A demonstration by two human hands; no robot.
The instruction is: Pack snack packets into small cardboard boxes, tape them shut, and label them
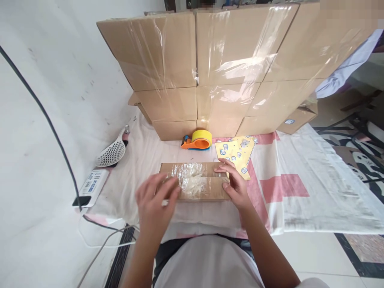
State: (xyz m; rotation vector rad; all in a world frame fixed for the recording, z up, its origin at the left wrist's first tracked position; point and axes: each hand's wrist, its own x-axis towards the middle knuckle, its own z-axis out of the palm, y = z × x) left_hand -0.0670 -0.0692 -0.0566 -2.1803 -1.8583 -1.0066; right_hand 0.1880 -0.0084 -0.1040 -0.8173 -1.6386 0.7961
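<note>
A small flat cardboard box lies on a white and pink cloth in front of me; clear tape with something pale under it covers its top flaps. My left hand rests with spread fingers on the box's left end. My right hand presses on the right end, fingers over the top flap seam. Neither hand grips anything. Behind the box sits an orange tape dispenser with a yellow roll. A yellow patterned bag lies just right of it, close to my right fingertips.
A wall of taped cardboard boxes stands at the back. A white perforated scoop and a power strip with a black cable lie at the left by the white wall. Patterned floor and dark furniture legs show at right.
</note>
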